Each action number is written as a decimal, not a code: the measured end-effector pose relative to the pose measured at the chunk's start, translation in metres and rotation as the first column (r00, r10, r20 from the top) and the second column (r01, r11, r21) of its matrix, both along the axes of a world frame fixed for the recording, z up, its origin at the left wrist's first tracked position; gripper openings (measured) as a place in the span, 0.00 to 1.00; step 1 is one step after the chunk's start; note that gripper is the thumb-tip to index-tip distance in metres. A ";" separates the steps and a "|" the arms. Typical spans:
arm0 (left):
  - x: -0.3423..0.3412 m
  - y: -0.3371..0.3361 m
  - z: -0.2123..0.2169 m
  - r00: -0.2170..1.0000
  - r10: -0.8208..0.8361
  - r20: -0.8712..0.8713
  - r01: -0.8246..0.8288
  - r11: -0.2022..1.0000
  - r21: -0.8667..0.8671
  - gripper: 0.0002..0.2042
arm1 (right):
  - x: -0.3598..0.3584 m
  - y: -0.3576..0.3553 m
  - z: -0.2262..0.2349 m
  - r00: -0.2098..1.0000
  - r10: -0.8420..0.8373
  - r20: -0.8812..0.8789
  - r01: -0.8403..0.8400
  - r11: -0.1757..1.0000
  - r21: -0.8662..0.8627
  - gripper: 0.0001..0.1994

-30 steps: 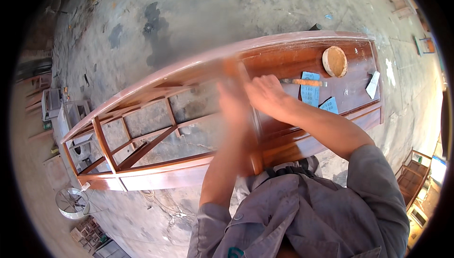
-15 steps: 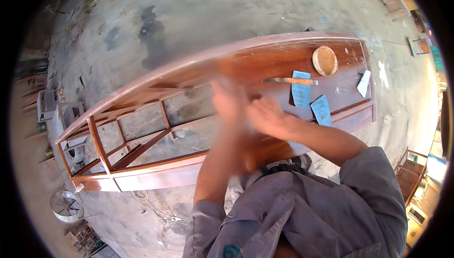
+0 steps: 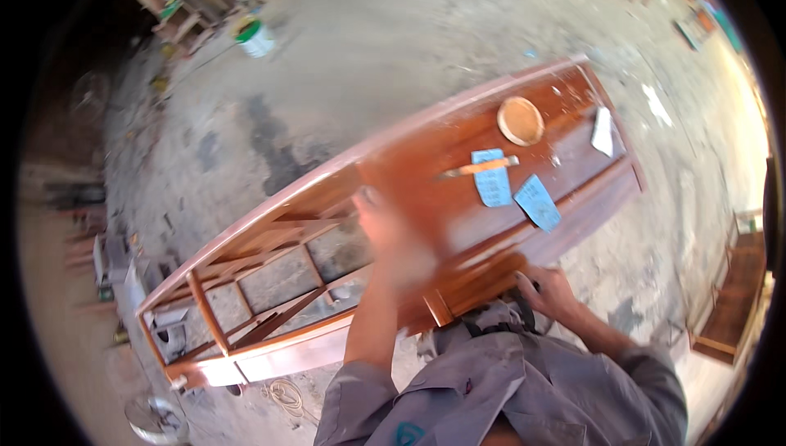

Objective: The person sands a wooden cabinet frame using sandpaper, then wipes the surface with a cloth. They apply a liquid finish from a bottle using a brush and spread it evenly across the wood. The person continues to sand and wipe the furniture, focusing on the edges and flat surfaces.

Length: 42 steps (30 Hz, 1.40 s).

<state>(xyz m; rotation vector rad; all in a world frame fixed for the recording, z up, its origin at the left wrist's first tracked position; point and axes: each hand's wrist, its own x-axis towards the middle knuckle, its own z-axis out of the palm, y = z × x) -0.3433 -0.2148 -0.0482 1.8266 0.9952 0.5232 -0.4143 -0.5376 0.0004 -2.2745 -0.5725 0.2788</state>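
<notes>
My left hand [image 3: 391,237] blurred, flat on the varnished wooden door [image 3: 458,159] lying across below me, grip unclear, my right hand [image 3: 550,292] curled over the door's near edge, blue sandpaper sheets [image 3: 491,176] farther right.

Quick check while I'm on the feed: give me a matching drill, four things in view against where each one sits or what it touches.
Things:
1. round wooden lid
2. left hand
3. right hand
4. green-lidded bucket

Places:
a. at the near edge of the wooden door
b. on the concrete floor, far left
c. near the door's far right end
d. blurred, over the door's middle panel

Pairs: 1-c, 2-d, 3-a, 4-b
</notes>
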 end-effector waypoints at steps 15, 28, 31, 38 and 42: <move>-0.048 -0.053 -0.044 0.953 -0.058 -0.296 0.167 0.918 0.359 0.16 | -0.097 -0.325 -0.222 0.747 0.263 -0.611 -0.456 0.871 -0.183 0.16; -0.119 -0.111 -0.063 0.940 0.190 -0.283 0.054 0.737 0.674 0.17 | -0.110 -0.495 -0.291 0.655 0.134 -0.743 -0.513 0.801 -0.308 0.17; -0.125 -0.114 -0.066 0.945 0.201 -0.260 0.030 0.736 0.676 0.18 | -0.108 -0.490 -0.286 0.666 0.095 -0.740 -0.451 0.841 -0.298 0.17; -0.116 -0.120 -0.060 0.936 0.205 -0.286 0.034 0.756 0.654 0.19 | -0.092 -0.477 -0.275 0.690 0.047 -0.722 -0.312 0.920 -0.238 0.17; -0.136 -0.121 -0.062 0.936 0.193 -0.295 0.048 0.760 0.648 0.18 | -0.111 -0.488 -0.271 0.685 0.036 -0.728 -0.290 0.930 -0.227 0.17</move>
